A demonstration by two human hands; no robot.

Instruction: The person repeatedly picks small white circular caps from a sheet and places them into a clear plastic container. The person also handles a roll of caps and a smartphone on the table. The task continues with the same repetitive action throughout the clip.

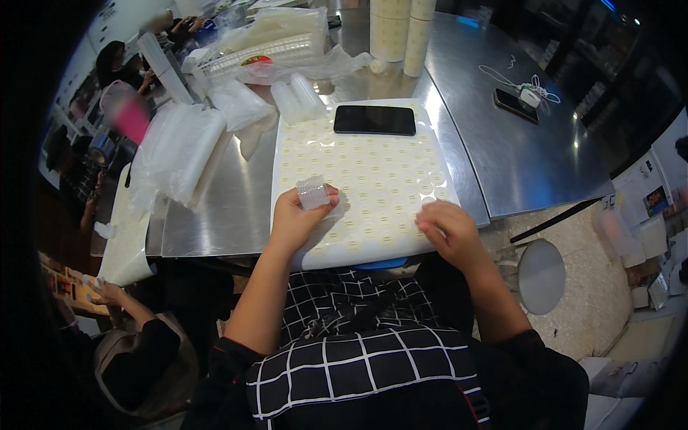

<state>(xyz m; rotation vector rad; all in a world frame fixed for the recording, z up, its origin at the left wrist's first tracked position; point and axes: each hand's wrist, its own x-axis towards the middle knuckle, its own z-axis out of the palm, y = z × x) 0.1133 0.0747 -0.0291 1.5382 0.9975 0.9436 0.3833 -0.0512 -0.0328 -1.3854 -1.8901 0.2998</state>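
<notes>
My left hand is wrapped round a small clear ribbed plastic cup, held above a large sheet of round stickers. The sheet lies on the metal table, pale with rows of small yellowish print. Over its right edge, my right hand is closed, thumb and fingers drawn together beside a few bare white round spots. Whatever the fingertips pinch, if anything, is too small to make out. A black phone rests on the far part of the sheet, beyond both hands.
Clear plastic cups and bagged stacks of cups lie to the left. Sticker rolls stand at the back. A second phone with a white cable lies right. A round stool stands below; other people work at left.
</notes>
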